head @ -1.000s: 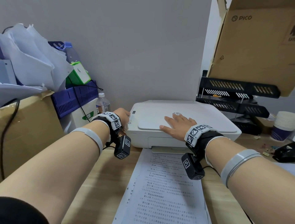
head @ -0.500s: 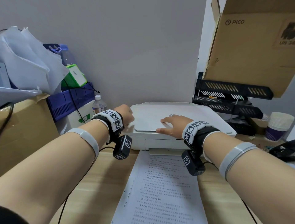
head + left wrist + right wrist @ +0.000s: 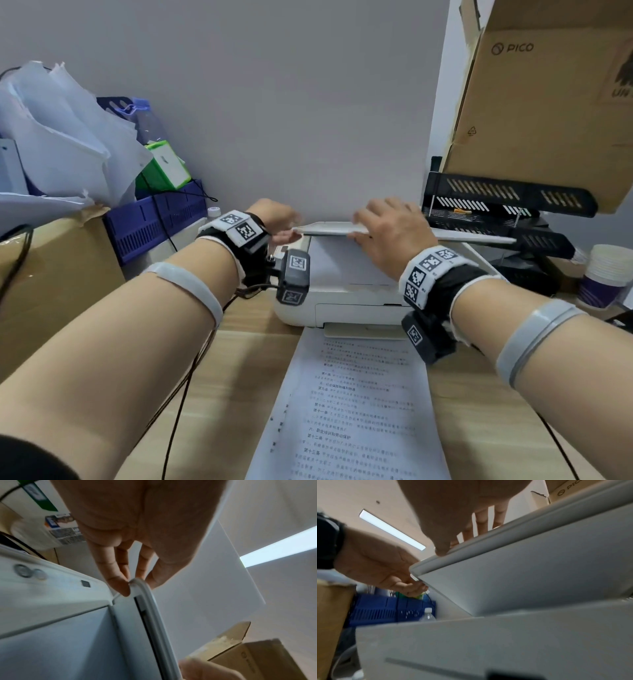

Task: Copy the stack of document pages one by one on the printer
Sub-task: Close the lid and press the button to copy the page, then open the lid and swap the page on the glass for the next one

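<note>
Head view shows the left hand (image 3: pixel 274 219) pinching the printer (image 3: pixel 342 301) lid (image 3: pixel 329 229) at its corner and the right hand (image 3: pixel 390 233) gripping its front edge, raising it to reach the glass, while document pages (image 3: pixel 352 411) wait on the desk just in front.

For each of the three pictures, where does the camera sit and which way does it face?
Head: on the person's head, facing forward and down at the printer, the pages and both forearms.
Left wrist: under the left hand, facing up along the fingers pinching the lid corner.
Right wrist: under the right hand, facing up at the lid's underside; the left hand shows too.
Shared: all views show the raised lid; both wrist views show the ceiling light.
</note>
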